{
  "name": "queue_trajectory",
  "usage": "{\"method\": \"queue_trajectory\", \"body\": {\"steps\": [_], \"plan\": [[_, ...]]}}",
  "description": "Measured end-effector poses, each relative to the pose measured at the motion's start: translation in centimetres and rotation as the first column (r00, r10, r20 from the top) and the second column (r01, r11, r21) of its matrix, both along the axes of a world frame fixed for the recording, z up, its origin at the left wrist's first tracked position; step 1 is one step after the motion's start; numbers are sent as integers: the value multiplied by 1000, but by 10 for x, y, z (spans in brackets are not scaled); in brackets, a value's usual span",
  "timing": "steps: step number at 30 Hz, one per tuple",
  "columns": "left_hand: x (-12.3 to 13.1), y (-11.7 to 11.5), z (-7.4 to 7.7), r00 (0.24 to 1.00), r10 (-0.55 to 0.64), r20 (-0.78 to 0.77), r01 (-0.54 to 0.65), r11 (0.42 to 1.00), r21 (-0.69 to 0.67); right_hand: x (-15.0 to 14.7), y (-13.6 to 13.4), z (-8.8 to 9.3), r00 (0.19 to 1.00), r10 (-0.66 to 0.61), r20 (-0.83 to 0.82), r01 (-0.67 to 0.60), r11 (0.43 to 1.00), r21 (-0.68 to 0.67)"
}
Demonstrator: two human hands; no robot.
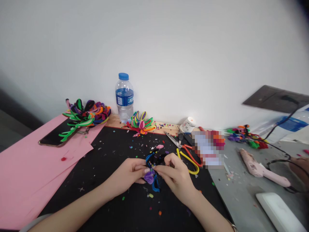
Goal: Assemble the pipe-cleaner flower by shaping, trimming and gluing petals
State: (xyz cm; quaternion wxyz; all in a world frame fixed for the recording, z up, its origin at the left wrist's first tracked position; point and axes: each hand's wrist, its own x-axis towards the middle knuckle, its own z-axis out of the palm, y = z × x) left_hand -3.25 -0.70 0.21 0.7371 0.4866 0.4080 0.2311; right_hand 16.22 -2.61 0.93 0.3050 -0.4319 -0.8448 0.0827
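Observation:
Between my two hands is a pipe cleaner flower (149,177) with blue, black and purple fuzzy loops, held just above the black mat (108,206). My left hand (129,174) pinches its left side, thumb against the purple part. With thumb and forefinger pressed together, my right hand (177,175) grips the flower near its middle; the fingertips partly cover the exact spot. Beyond my right hand lie scissors with orange-red handles (191,153) and a tool with yellow handles (190,164), their ends close together.
A water bottle (124,100) stands by the wall between pipe cleaner bunches (88,112). A phone (54,135) lies on pink paper (26,170). A white tub (188,125) sits behind the scissors. A pink glue gun (262,169), white case (280,209) and another person's hand (300,167) are right.

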Motion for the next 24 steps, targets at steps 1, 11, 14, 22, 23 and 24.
{"method": "queue_trajectory", "body": {"steps": [1,11,14,22,23,24], "plan": [[0,0,0,1000,1,1,-1,1000,1,0,0,0,1000,2,5,-2,1000,0],[0,-1,0,1000,2,10,-2,1000,-4,-1,1,2,999,1,32,-1,1000,13],[0,-1,2,1000,3,11,-3,1000,-4,0,1,4,1000,-4,30,3,1000,26],[0,0,5,1000,17,-2,-17,1000,3,0,0,3,997,-7,71,7,1000,-4],[0,0,4,1000,16,-1,-16,1000,1,-1,0,2,998,-6,70,7,1000,-5],[0,0,4,1000,16,3,-16,1000,1,-1,0,2,998,-4,69,5,1000,-6]]}}
